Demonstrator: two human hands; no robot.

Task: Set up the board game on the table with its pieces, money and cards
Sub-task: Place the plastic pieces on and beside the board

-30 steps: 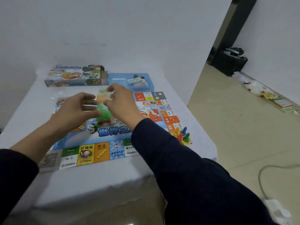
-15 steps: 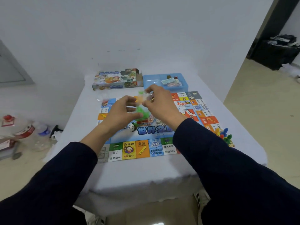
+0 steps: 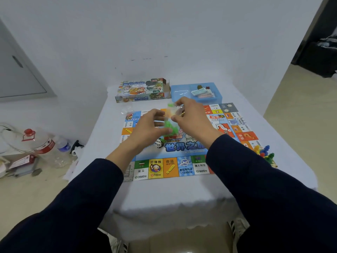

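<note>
— What are the hands doing?
— Left hand (image 3: 148, 128) and right hand (image 3: 191, 119) both pinch a small bag (image 3: 170, 123) of green pieces above the board (image 3: 184, 167) on the desk (image 3: 164, 194).
— The cards (image 3: 202, 93)?
— In the blue tray (image 3: 182, 88), beside the box (image 3: 142, 91).

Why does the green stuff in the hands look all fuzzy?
In the head view, the bag of green pieces is smeared by motion blur between the left hand and right hand; the game board print stays readable.
</note>
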